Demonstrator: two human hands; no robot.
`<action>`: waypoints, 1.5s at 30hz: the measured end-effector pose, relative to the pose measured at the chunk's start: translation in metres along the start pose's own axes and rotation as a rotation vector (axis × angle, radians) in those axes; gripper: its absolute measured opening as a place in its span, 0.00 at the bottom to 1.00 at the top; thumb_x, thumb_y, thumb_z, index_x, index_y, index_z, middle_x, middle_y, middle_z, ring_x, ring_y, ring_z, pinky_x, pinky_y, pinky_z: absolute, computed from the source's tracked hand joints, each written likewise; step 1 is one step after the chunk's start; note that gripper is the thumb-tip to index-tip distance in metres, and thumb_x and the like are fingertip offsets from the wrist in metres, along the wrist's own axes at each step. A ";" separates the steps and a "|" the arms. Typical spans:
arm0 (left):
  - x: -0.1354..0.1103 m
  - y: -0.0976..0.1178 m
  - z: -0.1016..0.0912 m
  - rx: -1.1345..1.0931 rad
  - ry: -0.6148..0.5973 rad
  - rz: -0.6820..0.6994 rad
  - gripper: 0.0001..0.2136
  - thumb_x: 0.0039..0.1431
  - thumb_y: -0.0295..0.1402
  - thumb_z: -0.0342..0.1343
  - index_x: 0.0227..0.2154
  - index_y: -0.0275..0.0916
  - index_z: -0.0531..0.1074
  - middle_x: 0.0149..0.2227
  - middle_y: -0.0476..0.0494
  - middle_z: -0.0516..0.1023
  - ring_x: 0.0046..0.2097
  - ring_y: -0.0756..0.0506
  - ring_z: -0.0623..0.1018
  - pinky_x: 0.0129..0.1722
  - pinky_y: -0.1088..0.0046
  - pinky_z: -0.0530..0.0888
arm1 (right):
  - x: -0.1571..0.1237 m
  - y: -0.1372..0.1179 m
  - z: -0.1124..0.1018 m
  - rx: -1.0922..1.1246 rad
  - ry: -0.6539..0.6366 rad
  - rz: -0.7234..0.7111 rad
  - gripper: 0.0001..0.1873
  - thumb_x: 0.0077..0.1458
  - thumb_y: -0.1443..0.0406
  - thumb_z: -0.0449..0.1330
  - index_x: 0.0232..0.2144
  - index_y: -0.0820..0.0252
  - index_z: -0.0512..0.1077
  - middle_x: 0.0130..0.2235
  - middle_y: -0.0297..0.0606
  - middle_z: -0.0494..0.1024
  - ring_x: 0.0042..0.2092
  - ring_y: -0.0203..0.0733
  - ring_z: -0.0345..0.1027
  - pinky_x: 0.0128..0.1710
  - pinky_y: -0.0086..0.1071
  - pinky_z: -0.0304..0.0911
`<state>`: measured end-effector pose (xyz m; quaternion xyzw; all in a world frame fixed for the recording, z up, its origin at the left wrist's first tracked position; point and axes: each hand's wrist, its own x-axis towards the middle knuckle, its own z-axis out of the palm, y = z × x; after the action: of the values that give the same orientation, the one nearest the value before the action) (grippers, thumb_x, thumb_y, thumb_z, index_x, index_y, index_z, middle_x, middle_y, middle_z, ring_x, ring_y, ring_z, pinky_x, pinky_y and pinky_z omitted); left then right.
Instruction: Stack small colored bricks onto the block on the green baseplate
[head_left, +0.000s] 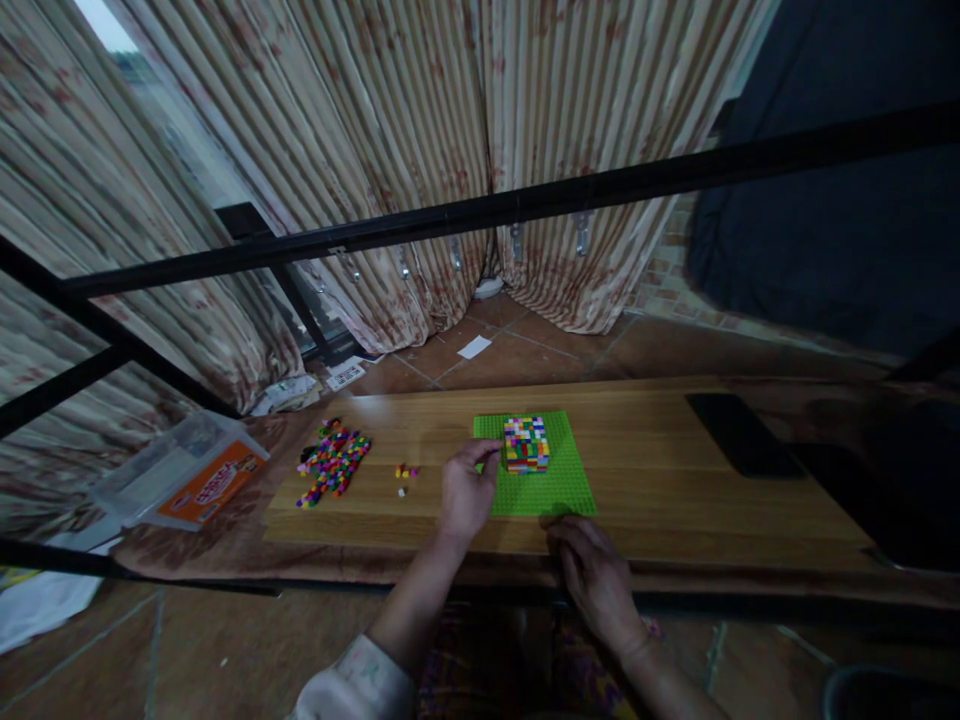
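Note:
A block of many-coloured toy bricks (526,446) stands on a green baseplate (566,488) on the wooden board. At the block's left side is my left hand (469,490), thumb and forefinger pinched together over the plate. Whatever is between those fingertips is too small to make out. My right hand (592,565) rests at the board's front edge, just below the baseplate's near right corner. Its fingers are loosely bent and slightly apart, with nothing seen in them. A few loose bricks (406,471) lie left of my left hand.
A heap of mixed bricks (335,462) lies on the board's left part. Beyond it stands a clear plastic box (184,465) with an orange label. A dark flat panel (742,435) lies at the right. A black metal bar (480,212) crosses behind the board, before curtains.

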<state>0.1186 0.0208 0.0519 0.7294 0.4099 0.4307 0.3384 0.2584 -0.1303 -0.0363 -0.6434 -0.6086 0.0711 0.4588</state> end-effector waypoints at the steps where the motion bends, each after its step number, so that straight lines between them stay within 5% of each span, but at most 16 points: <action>1: 0.001 0.003 0.000 0.033 -0.003 0.016 0.09 0.58 0.24 0.54 0.38 0.40 0.78 0.39 0.46 0.82 0.41 0.48 0.80 0.46 0.70 0.76 | 0.000 0.000 0.000 0.002 0.002 0.002 0.11 0.62 0.68 0.51 0.40 0.56 0.73 0.42 0.41 0.77 0.45 0.44 0.71 0.45 0.40 0.70; 9: 0.007 0.016 0.005 0.262 -0.065 0.173 0.10 0.60 0.23 0.54 0.40 0.41 0.78 0.39 0.45 0.82 0.42 0.47 0.80 0.47 0.69 0.76 | 0.002 -0.003 -0.001 0.004 0.001 -0.003 0.11 0.62 0.68 0.51 0.40 0.55 0.73 0.41 0.41 0.76 0.44 0.43 0.71 0.44 0.39 0.70; 27: 0.014 -0.002 0.014 0.587 -0.208 0.372 0.19 0.61 0.21 0.49 0.54 0.41 0.69 0.42 0.43 0.80 0.42 0.45 0.78 0.47 0.66 0.76 | 0.003 -0.005 -0.001 -0.017 0.025 -0.030 0.12 0.62 0.68 0.51 0.39 0.55 0.74 0.41 0.41 0.78 0.43 0.42 0.73 0.43 0.38 0.71; 34: 0.014 0.001 0.014 0.519 -0.194 0.326 0.20 0.61 0.21 0.49 0.55 0.42 0.67 0.47 0.42 0.78 0.48 0.45 0.77 0.51 0.65 0.74 | 0.003 -0.005 -0.002 -0.003 0.017 -0.013 0.11 0.61 0.68 0.51 0.39 0.55 0.74 0.40 0.40 0.77 0.43 0.42 0.73 0.43 0.38 0.70; 45: 0.009 0.001 0.013 0.360 -0.072 0.193 0.14 0.59 0.23 0.53 0.47 0.41 0.72 0.42 0.43 0.79 0.43 0.45 0.78 0.47 0.66 0.75 | 0.001 -0.001 0.000 -0.003 -0.014 -0.010 0.11 0.62 0.68 0.51 0.40 0.55 0.73 0.42 0.40 0.77 0.45 0.43 0.71 0.45 0.39 0.70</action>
<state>0.1333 0.0267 0.0504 0.8288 0.3962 0.3547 0.1742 0.2579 -0.1300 -0.0350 -0.6406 -0.6152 0.0723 0.4538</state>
